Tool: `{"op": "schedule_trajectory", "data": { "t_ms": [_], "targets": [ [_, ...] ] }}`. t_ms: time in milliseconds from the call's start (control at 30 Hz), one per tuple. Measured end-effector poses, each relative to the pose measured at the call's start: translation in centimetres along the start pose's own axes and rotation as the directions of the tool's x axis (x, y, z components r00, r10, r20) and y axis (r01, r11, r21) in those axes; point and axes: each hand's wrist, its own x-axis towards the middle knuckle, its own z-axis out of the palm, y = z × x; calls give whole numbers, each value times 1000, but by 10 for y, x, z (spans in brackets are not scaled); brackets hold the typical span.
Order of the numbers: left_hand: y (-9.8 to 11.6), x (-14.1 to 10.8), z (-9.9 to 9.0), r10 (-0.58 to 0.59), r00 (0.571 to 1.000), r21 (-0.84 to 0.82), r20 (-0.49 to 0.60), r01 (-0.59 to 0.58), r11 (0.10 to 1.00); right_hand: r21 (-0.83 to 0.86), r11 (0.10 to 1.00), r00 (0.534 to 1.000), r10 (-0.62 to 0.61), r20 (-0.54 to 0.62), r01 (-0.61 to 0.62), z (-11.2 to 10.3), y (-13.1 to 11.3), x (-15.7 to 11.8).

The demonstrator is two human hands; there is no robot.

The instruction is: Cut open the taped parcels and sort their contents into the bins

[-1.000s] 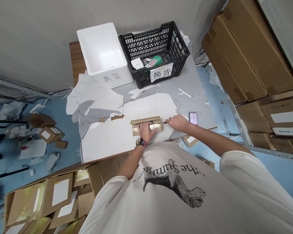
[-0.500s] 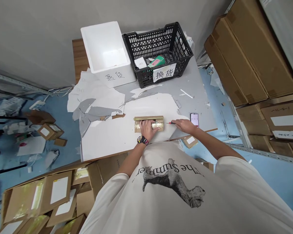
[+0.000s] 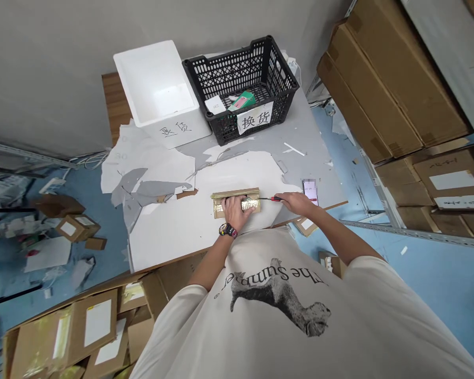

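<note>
A small cardboard box (image 3: 254, 195) with shiny tape lies on the white sheet (image 3: 169, 231) that covers the table. Over its middle rests my left hand (image 3: 235, 210), fingers spread across the top; a watch is on that wrist. To the right, my right hand (image 3: 294, 202) is closed round the handle of a thin tool (image 3: 276, 199) with a red and black grip. The tool's slim metal end points left and reaches the right part of the box. A phone (image 3: 310, 192) with a lit screen lies just beyond my right hand.
Behind stand a white foam box (image 3: 177, 129) and a black crate (image 3: 287, 105) holding small boxes. Torn paper (image 3: 142, 152) covers the table's left. A large carton (image 3: 161, 279) of parcels stands at the lower left, shelved cartons (image 3: 379, 95) at the right.
The whole view has shifted a little, with the table things now further left. The tool's metal end lies at the box's right part, and my left hand still rests on the box.
</note>
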Motion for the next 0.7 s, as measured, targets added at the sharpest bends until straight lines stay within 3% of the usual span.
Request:
{"op": "schedule_trajectory", "data": {
  "t_ms": [233,433,700],
  "targets": [
    [10,-5,-4,52,998,36,-26,-51,998,39,999,1000,28,-2,-28,9,0,-8],
    [15,7,-15,194,961,53,199,-208,977,40,998,999,40,-12,-39,6,-6,-8],
    [33,22,-28,263,904,99,338,-312,945,114,990,997,80,18,-82,11,-2,-6]
  ]
}}
